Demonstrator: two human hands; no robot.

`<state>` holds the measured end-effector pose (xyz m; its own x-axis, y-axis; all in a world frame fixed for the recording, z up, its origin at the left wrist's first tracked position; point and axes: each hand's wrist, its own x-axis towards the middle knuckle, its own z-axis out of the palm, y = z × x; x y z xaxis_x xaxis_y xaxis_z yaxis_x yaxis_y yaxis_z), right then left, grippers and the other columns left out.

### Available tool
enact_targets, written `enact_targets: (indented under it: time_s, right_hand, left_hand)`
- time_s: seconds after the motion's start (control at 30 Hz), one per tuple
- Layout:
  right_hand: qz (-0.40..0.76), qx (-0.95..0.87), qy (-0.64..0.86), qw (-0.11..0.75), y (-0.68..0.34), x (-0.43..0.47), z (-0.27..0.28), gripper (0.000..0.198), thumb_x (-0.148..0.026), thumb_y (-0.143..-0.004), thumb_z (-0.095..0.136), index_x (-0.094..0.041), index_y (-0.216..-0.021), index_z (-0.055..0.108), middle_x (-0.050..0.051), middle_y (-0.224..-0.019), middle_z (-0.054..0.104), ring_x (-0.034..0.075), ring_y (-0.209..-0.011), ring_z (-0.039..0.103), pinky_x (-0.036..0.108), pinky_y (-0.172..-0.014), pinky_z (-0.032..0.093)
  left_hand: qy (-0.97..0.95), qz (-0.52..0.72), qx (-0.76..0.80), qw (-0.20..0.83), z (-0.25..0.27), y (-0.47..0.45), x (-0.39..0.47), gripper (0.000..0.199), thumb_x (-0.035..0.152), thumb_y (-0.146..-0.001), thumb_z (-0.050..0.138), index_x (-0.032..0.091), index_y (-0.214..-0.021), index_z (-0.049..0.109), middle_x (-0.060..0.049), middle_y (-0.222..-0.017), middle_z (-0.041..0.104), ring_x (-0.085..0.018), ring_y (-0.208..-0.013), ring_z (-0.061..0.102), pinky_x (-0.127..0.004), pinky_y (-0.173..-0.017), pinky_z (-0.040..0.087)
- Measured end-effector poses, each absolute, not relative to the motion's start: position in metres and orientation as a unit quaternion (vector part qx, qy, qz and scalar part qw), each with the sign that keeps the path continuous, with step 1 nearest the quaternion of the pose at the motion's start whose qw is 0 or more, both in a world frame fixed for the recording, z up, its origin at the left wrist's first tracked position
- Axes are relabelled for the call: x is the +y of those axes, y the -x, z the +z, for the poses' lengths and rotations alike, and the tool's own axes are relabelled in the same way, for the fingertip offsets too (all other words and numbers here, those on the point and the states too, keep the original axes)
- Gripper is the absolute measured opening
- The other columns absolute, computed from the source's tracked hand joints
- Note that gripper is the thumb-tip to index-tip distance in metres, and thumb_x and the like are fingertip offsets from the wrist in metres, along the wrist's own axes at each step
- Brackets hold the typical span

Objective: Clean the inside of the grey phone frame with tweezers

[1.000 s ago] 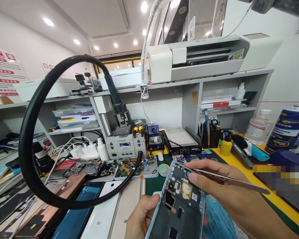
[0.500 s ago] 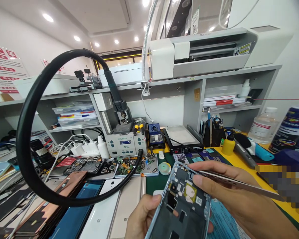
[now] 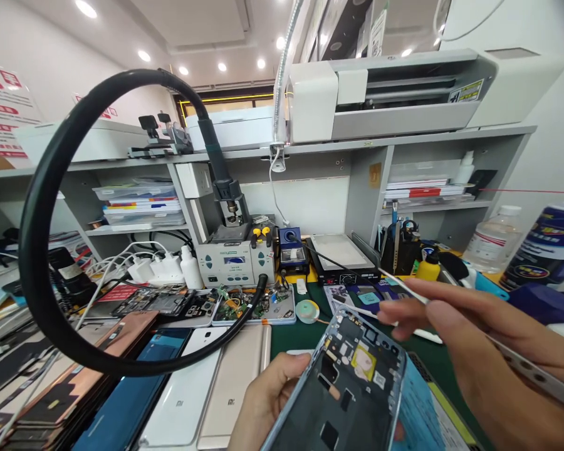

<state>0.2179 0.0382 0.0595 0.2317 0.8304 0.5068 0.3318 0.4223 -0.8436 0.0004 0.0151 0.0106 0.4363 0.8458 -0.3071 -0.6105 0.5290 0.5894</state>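
Note:
My left hand (image 3: 270,398) is closed round the left edge of a phone frame (image 3: 352,413), which is tilted up toward me. Its dark inner side shows a yellow patch, small metal contacts and several cut-outs. Held in my right hand (image 3: 479,338) is a pair of silver tweezers (image 3: 536,376) with a row of holes in the handle. Their tips point up and left, above and apart from the frame's top right corner. Beneath the frame, a light blue streaked thing (image 3: 420,407) shows at the right; I cannot make out what it is.
Phone backs (image 3: 183,388) and stacked panels (image 3: 122,401) cover the left. A tray of circuit parts (image 3: 282,304) lies before a hot-air station (image 3: 232,266) with a looping black hose (image 3: 31,219). A heating plate (image 3: 345,257) stands behind; a bottle (image 3: 493,241) and spray can (image 3: 543,244) are right.
My right hand has drawn away from the phone frame to the right, and the tweezers now point up and left. My left hand still holds the frame. The view has shifted slightly.

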Motion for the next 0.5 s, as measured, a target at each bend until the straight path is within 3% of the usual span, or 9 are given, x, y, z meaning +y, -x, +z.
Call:
enact_targets:
  time_s: [0.1, 0.17, 0.27, 0.37, 0.5]
  right_hand:
    - [0.323, -0.658, 0.422, 0.534, -0.218, 0.032, 0.066, 0.016, -0.046, -0.092, 0.074, -0.033, -0.101, 0.073, 0.001, -0.078, 0.085, 0.020, -0.065, 0.082, 0.018, -0.059, 0.066]
    - [0.347, -0.705, 0.399, 0.472, -0.215, 0.031, 0.069, 0.012, -0.041, -0.089, 0.078, -0.030, -0.093, 0.074, 0.001, -0.079, 0.085, 0.021, -0.066, 0.082, 0.018, -0.058, 0.066]
    - [0.222, -0.735, 0.421, 0.483, -0.208, 0.030, 0.070, 0.004, -0.035, -0.086, 0.079, -0.033, -0.090, 0.078, -0.002, -0.085, 0.085, 0.020, -0.075, 0.082, 0.018, -0.066, 0.066]
    - [0.085, -0.746, 0.416, 0.513, -0.203, 0.031, 0.069, 0.015, -0.027, -0.089, 0.072, -0.039, -0.094, 0.079, -0.007, -0.094, 0.084, 0.018, -0.085, 0.081, 0.019, -0.081, 0.064]
    - [0.128, -0.746, 0.426, 0.495, -0.206, 0.038, 0.068, 0.017, -0.030, -0.094, 0.069, -0.041, -0.102, 0.077, -0.009, -0.101, 0.084, 0.015, -0.089, 0.081, 0.013, -0.079, 0.062]
  left_hand:
    - [-0.204, 0.422, 0.291, 0.834, 0.010, -0.001, 0.018, 0.038, 0.042, -0.085, 0.071, 0.009, -0.102, 0.079, -0.014, -0.083, 0.080, -0.033, -0.076, 0.077, -0.041, -0.072, 0.060]
    - [-0.210, 0.417, 0.284, 0.837, 0.010, -0.002, 0.019, 0.040, 0.044, -0.083, 0.072, 0.010, -0.103, 0.079, -0.013, -0.082, 0.080, -0.034, -0.077, 0.077, -0.043, -0.072, 0.060]
    - [-0.223, 0.412, 0.278, 0.838, 0.010, -0.002, 0.020, 0.041, 0.047, -0.083, 0.071, 0.013, -0.104, 0.078, -0.012, -0.079, 0.080, -0.035, -0.077, 0.077, -0.046, -0.073, 0.060]
    - [-0.249, 0.405, 0.274, 0.836, 0.010, -0.001, 0.021, 0.041, 0.047, -0.080, 0.072, 0.014, -0.104, 0.078, -0.012, -0.083, 0.080, -0.036, -0.079, 0.077, -0.046, -0.072, 0.061]
    - [-0.262, 0.398, 0.270, 0.837, 0.009, -0.001, 0.020, 0.044, 0.045, -0.076, 0.071, 0.013, -0.106, 0.078, -0.015, -0.090, 0.080, -0.036, -0.082, 0.077, -0.045, -0.071, 0.061]
